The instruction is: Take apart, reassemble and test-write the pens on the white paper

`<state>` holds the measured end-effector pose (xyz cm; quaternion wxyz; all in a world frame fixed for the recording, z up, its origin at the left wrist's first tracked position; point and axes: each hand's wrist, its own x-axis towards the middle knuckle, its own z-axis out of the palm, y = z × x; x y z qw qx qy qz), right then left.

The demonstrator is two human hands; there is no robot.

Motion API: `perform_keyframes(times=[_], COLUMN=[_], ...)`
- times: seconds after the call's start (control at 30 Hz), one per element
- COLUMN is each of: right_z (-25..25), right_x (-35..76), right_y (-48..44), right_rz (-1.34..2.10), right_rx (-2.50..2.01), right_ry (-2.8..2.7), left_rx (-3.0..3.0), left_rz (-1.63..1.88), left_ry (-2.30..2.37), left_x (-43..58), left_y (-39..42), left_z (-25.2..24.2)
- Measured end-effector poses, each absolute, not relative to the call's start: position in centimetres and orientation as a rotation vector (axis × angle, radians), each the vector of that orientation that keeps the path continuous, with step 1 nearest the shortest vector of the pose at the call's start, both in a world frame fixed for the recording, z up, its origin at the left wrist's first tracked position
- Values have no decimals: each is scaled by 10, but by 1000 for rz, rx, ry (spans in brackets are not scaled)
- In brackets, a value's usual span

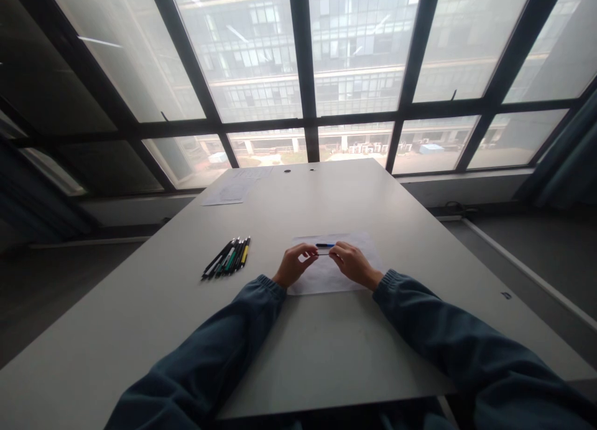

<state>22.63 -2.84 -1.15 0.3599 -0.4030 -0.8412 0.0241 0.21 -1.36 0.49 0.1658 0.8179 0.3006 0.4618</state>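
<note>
Both my hands hover over a white sheet of paper point(364, 243) on the grey table point(326, 336). Between them I hold a small blue and black pen point(324, 246) level, one end in each hand. My left hand point(293, 263) pinches its left end with curled fingers. My right hand point(353, 262) grips the right end, fingers closed. Both arms wear dark blue sleeves.
A row of several pens point(228, 257), black, green and yellow, lies on the table to the left of my hands. Another sheet of paper point(236, 187) rests near the far left corner. Large windows point(354, 56) rise behind the table's far edge.
</note>
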Motion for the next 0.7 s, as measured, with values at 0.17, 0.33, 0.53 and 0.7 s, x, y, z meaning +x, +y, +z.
perform_keyframes(times=[0.17, 0.33, 0.53, 0.7], right_z=[-11, -10, -7, -8], right_x=[226, 225, 224, 224], right_y=[-28, -29, -32, -31], right_rz=[76, 78, 95, 112], right_rx=[-999, -985, -966, -935], right_ry=[-2187, -2174, -2162, -2168], left_rx=[2356, 2353, 2369, 2371], left_rz=[1260, 1248, 1236, 1250], left_ry=[831, 804, 783, 802], left_x=[2, 1, 3, 3], left_y=[-15, -15, -19, -20], left_z=[6, 5, 10, 11])
